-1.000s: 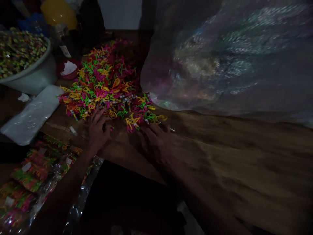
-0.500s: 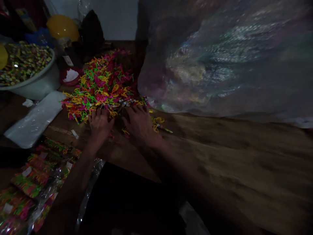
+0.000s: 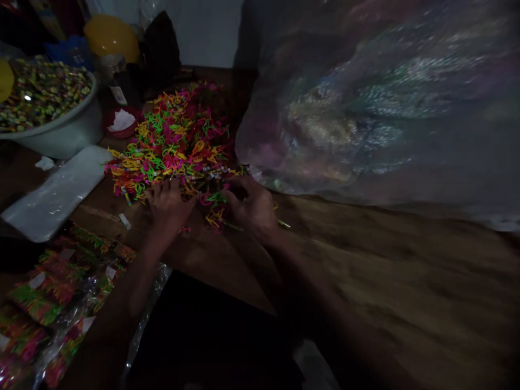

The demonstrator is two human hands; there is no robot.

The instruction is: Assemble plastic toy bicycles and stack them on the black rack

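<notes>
Roughly, the pile of toys (image 3: pixel 174 135) on the table (image 3: pixel 377 260) stretches from near the wall (image 3: pixel 209 38) towards the front, pieces pointing every way. At its near edge, the left hand (image 3: pixel 167 205) lies palm-down, fingers loosely spread, clasping nothing visible; the right hand (image 3: pixel 257 208) curls, thumb parted, its hold impossible to tell.

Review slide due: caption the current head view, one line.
Left hand and right hand at the near edge of a heap of small colourful pieces on a wooden table.

Basin (image 3: pixel 67 129) cropped left, piled trinkets (image 3: pixel 174 138) individually indistinct
</notes>
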